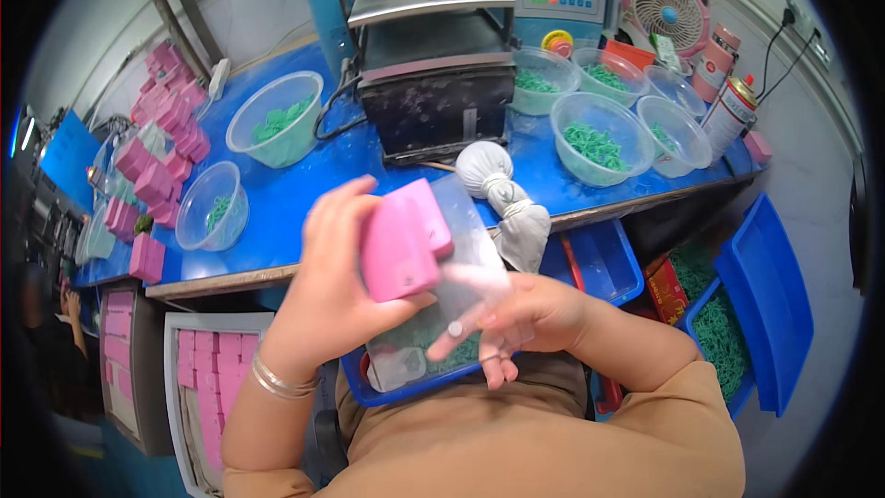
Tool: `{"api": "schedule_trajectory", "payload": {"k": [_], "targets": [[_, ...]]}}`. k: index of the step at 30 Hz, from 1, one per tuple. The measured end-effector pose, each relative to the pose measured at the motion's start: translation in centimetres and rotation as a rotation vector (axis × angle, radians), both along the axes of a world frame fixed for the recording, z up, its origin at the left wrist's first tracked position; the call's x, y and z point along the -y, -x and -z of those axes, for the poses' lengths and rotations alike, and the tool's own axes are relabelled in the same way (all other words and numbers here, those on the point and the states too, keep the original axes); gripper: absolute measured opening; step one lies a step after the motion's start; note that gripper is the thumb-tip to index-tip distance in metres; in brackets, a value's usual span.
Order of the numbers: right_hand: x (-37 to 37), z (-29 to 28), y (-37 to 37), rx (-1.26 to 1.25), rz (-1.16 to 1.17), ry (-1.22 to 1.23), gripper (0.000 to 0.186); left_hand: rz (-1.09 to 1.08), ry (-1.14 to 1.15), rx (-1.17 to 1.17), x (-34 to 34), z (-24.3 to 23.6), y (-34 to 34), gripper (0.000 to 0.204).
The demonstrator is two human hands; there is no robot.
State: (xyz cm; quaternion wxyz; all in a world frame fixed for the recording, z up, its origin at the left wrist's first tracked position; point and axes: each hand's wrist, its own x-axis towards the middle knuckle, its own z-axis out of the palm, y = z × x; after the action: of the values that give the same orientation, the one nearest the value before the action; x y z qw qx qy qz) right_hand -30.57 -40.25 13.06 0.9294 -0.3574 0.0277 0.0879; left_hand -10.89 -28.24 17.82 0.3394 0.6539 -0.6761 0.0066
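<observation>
My left hand [324, 263], with a bangle at its wrist, grips a pink block [398, 244] with a step on its right side, holding it up in front of the bench. The fingers lie behind the block and the thumb along its lower edge. My right hand [530, 314] hovers just to the right, holding nothing that I can see. Its fingers are apart, some stretched and some bent, and partly smeared by motion. Below both hands slants a pale translucent board [475, 240] over a blue tray [369, 395] at my lap. Small green pieces show in the tray.
A black press [438, 101] stands on the blue bench [355, 175], beside a tied white cloth bundle [502, 194]. Clear bowls [604, 171] hold green pieces. Pink blocks [157, 175] are stacked at left; more fill a crate [175, 332]. Blue bins [765, 304] stand at right.
</observation>
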Motion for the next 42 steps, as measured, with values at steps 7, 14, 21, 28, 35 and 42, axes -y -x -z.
{"api": "schedule_trajectory", "payload": {"k": [7,14,21,28,35,42], "targets": [[-1.5,2.2,-0.2,-0.037,-0.169,-0.029,0.075,-0.246,-0.196,-0.101,2.0,2.6,-6.2,0.072],[-2.1,4.0,-0.7,-0.037,-0.150,-0.031,0.074,-0.111,0.204,-0.096,-1.1,3.2,-2.4,0.077],[-3.8,5.8,-0.9,0.092,-0.056,0.291,0.041,-0.114,0.240,0.372,-5.3,3.2,2.0,0.059],[-4.6,6.3,0.0,0.161,0.025,0.529,0.037,-0.027,0.509,0.324,-6.1,4.3,2.7,0.038],[-4.7,4.9,0.5,0.054,-0.046,0.477,0.051,-0.112,0.387,0.247,-6.1,4.5,2.9,0.040],[-2.1,0.0,2.9,0.003,-0.014,-0.179,0.064,-0.422,0.296,0.001,-3.7,6.0,-2.8,0.050]]}}
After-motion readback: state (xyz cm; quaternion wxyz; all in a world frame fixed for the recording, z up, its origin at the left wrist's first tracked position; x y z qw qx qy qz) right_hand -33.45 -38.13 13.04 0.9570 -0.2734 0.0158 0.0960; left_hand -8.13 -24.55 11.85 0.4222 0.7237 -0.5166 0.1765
